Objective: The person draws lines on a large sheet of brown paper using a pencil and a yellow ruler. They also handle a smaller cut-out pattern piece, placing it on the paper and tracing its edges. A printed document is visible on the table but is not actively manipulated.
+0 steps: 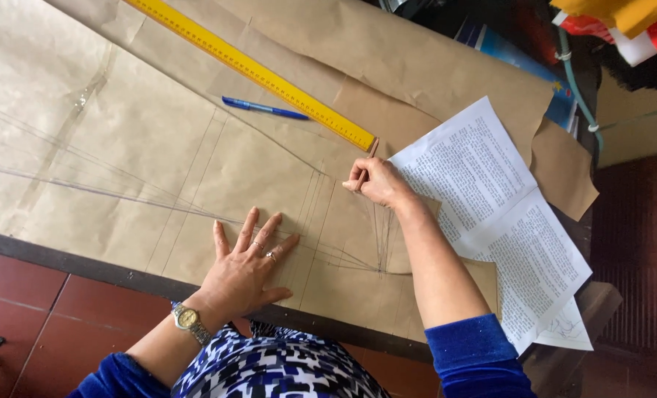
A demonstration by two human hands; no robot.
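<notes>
The brown kraft pattern paper (196, 147), matte, creased and ruled with thin pencil lines, covers the bench. The left hand (243, 269) lies flat on it, fingers spread. The right hand (376, 180) pinches a slim pencil (365, 166) beside a yellow metal ruler (254, 71).

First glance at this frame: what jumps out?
The long yellow ruler running diagonally across the brown paper, with a blue pen just below it. The right hand holds a pencil near the ruler's end; the left hand lies flat, fingers spread, on the pencilled lines.
</notes>
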